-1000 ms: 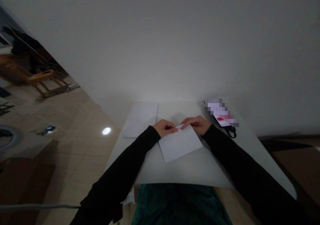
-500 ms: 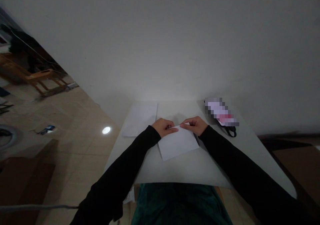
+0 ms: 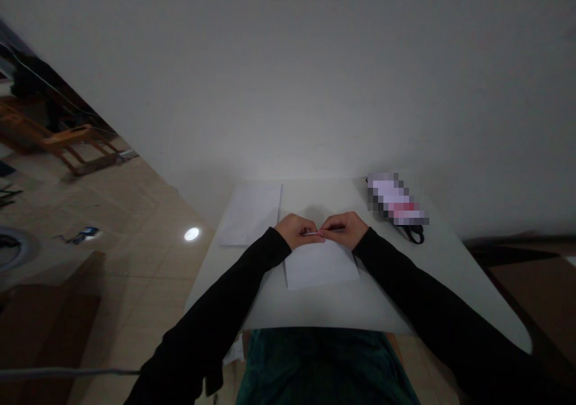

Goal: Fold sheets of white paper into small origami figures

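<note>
A folded sheet of white paper [image 3: 320, 265] lies on the white table [image 3: 360, 303] right in front of me. My left hand [image 3: 294, 231] and my right hand [image 3: 344, 229] meet at its far edge, fingertips touching. Both hands pinch that edge, fingers closed on the paper. Black sleeves cover both arms up to the wrists.
A second white sheet [image 3: 251, 213] lies flat at the table's far left. A blurred-out object with a black strap [image 3: 398, 207] rests at the far right. A plain wall stands behind the table. Tiled floor and a wooden chair [image 3: 67, 144] are to the left.
The paper has turned from a skewed angle to lie square to me, and it looks shorter. My two hands have drawn together at its far edge.
</note>
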`<state>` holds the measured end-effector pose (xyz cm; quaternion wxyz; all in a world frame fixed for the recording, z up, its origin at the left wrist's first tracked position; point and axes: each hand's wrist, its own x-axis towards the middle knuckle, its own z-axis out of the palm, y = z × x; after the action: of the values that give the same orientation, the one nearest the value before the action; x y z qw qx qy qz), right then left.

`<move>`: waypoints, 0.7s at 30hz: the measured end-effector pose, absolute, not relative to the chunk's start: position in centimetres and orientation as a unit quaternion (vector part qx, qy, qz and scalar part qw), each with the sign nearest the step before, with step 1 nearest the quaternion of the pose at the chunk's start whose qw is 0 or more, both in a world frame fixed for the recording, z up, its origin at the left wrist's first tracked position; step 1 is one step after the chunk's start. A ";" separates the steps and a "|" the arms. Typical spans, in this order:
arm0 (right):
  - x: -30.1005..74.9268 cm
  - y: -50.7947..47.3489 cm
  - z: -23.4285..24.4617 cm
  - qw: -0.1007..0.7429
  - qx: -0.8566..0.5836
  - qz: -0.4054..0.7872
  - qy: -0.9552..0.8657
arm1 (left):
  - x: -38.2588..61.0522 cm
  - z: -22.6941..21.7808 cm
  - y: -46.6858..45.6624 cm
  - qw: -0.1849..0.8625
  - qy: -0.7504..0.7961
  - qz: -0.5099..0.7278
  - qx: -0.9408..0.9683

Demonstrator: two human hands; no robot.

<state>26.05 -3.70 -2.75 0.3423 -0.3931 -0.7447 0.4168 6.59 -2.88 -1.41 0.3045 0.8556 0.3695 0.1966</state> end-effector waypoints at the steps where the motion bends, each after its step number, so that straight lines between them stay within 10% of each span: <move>1: 26.0 -3.7 -2.7 0.346 -0.396 0.413 -0.743 | 6.6 -1.4 -2.8 0.302 0.369 0.199 0.856; 21: 29.3 -1.3 -1.9 0.378 -0.449 0.406 -0.700 | 4.4 -1.2 -0.8 0.346 0.411 0.303 0.787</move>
<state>29.34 -1.30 -1.88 0.3784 -0.4492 -0.7000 0.4062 4.36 -0.77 -1.20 0.3456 0.7872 0.4114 0.3027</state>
